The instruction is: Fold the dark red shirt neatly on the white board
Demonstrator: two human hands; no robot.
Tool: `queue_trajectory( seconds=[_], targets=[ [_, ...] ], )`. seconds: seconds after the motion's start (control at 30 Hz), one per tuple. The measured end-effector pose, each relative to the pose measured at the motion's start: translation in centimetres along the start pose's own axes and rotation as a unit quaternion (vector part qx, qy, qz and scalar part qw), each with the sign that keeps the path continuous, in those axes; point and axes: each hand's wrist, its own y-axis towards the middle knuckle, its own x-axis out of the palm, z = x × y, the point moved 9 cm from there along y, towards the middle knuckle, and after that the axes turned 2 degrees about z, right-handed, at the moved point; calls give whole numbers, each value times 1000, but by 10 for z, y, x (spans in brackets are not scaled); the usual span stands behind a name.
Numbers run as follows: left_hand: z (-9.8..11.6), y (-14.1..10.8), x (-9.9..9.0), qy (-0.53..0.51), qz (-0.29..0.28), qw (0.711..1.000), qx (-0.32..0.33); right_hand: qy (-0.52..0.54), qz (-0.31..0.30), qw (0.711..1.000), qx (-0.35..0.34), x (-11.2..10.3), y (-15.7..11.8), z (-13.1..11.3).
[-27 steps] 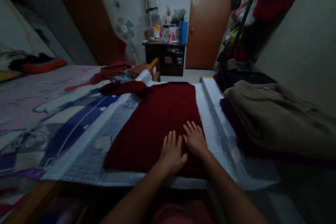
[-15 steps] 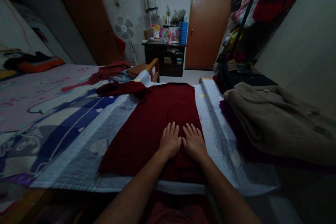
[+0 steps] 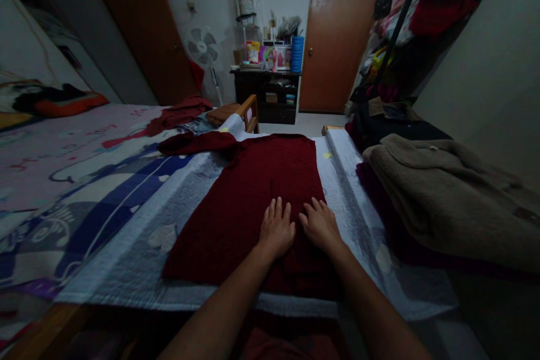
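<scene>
A dark red long-sleeved garment (image 3: 228, 208) lies spread on the pale blue bed cover (image 3: 139, 259), one sleeve stretched out to the left at its far end. Its right side looks folded inward, and no sleeve shows there. My left hand (image 3: 277, 229) rests flat on the cloth right of its middle, fingers extended. Close beside it, my right hand (image 3: 321, 225) touches the garment near its right edge, fingers apart and slightly bent. Neither hand grips the fabric.
On the right, a grey-brown coat (image 3: 447, 191) and a dark jacket (image 3: 392, 121) lie in a pile. A patterned blanket (image 3: 84, 180) covers the bed at left. Beyond stand a fan (image 3: 203, 48), a dark cabinet (image 3: 265, 95) and a wooden door (image 3: 333, 39).
My right hand has shifted slightly right, away from my left hand, and its fingers have bent more. The left hand stays nearly in place. The whole view has shifted a little.
</scene>
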Motion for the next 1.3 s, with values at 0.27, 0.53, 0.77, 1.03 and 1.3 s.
queue_trajectory(
  seconds=[0.27,0.53,0.77,1.03,1.3],
  targets=[
    [0,1,0,-2,1,1000,-3,-15,6,995,-99,14,32,-13],
    [1,-2,1,5,1,1000,0,-67,46,997,2,13,23,1],
    [-6,27,-25,-17,22,1000,-3,-70,33,997,1,17,24,0],
    [-29,69,3,-36,-16,999,-31,-68,41,997,-2,17,24,-1],
    [-34,64,8,-38,9,998,-59,-83,53,995,4,19,24,1]
  ],
)
